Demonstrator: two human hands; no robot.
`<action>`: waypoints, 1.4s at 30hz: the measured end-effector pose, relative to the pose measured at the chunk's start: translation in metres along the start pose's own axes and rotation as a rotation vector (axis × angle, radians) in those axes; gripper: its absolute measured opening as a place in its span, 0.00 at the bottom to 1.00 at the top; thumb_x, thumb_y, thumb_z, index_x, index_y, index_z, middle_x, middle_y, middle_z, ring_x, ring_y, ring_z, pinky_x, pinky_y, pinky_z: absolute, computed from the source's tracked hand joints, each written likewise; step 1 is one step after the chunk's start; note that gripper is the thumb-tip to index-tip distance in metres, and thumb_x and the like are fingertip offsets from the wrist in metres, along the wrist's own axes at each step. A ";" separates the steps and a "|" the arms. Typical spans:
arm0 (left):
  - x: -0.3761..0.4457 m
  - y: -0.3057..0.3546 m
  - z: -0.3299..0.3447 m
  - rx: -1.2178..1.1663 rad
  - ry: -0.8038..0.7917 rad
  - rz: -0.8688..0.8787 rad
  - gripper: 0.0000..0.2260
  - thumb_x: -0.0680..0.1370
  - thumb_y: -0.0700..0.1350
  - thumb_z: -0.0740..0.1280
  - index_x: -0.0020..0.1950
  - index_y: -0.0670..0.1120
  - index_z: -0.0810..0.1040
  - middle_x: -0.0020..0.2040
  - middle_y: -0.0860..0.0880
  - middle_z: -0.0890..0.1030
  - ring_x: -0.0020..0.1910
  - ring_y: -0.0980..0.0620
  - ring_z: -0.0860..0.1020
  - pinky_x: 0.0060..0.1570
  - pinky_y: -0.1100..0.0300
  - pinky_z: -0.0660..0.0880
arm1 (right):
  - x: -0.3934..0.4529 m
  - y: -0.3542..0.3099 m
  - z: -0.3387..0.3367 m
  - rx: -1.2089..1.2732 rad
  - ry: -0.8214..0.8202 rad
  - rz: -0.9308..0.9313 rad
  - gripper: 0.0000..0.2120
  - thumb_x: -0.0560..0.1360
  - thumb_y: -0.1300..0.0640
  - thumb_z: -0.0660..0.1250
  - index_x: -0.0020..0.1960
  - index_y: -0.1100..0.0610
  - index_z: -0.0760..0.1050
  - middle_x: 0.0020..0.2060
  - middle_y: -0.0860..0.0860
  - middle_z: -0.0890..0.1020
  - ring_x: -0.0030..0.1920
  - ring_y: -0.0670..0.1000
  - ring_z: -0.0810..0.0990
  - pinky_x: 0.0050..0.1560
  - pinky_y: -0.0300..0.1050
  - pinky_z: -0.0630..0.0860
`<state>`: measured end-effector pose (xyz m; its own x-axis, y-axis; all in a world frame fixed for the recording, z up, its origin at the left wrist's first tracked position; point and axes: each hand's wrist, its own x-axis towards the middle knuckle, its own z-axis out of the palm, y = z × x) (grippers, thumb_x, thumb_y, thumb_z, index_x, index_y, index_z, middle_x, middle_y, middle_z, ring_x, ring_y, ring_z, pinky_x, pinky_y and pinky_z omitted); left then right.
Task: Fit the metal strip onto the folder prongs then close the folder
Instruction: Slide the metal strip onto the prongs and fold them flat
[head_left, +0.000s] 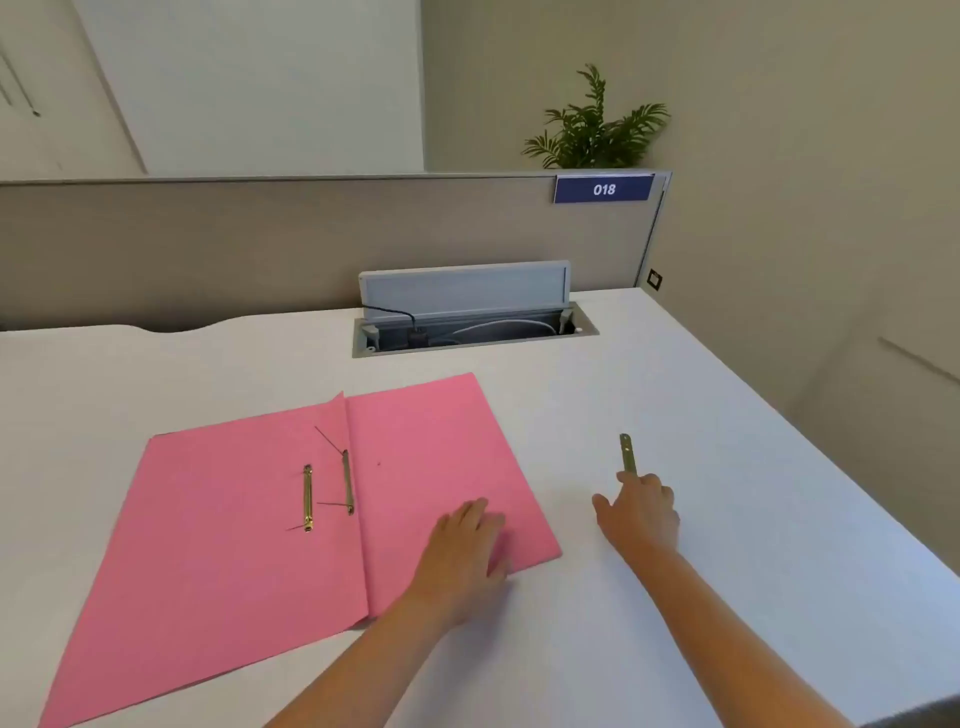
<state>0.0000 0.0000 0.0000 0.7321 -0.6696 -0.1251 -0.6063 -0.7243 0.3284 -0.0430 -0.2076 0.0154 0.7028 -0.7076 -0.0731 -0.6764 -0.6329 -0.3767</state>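
A pink folder (223, 530) lies open and flat on the white desk (727, 519). Near its centre fold sit two brass fastener pieces (308, 499), (347, 482), with thin prongs sticking out beside them. A loose brass metal strip (627, 453) lies on the desk to the right of the folder. My right hand (641, 514) rests on the strip's near end, fingers curled over it; how firmly it grips is unclear. My left hand (465, 540) lies flat, fingers apart, on the folder's right flap near its lower corner.
At the desk's back an open cable hatch (467, 325) stands with its lid up and wires inside. A grey partition (260, 244) with a blue "018" label (603, 189) runs behind it. The desk's right edge runs diagonally past my right hand.
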 end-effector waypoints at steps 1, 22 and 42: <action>-0.002 0.001 0.006 0.037 -0.009 0.005 0.26 0.77 0.56 0.53 0.73 0.48 0.60 0.77 0.46 0.57 0.76 0.49 0.54 0.74 0.52 0.52 | 0.003 0.004 -0.003 0.006 -0.003 0.042 0.22 0.75 0.50 0.63 0.66 0.58 0.70 0.60 0.56 0.74 0.63 0.57 0.70 0.59 0.53 0.72; -0.011 -0.008 0.037 -0.021 0.105 -0.001 0.29 0.75 0.58 0.46 0.76 0.53 0.53 0.79 0.53 0.50 0.78 0.55 0.45 0.72 0.59 0.34 | 0.038 0.002 -0.005 0.035 -0.183 0.108 0.09 0.69 0.67 0.67 0.47 0.59 0.78 0.44 0.56 0.84 0.43 0.55 0.80 0.38 0.41 0.71; -0.031 -0.058 -0.033 -0.474 0.413 -0.171 0.14 0.75 0.47 0.63 0.59 0.47 0.79 0.60 0.49 0.81 0.61 0.52 0.76 0.64 0.62 0.68 | 0.026 -0.003 -0.006 0.131 -0.157 0.020 0.07 0.74 0.60 0.62 0.38 0.59 0.74 0.31 0.53 0.76 0.34 0.55 0.75 0.33 0.42 0.67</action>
<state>0.0225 0.0681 0.0155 0.9224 -0.3649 0.1269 -0.3374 -0.6007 0.7248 -0.0242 -0.2259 0.0199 0.7220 -0.6556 -0.2212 -0.6636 -0.5655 -0.4898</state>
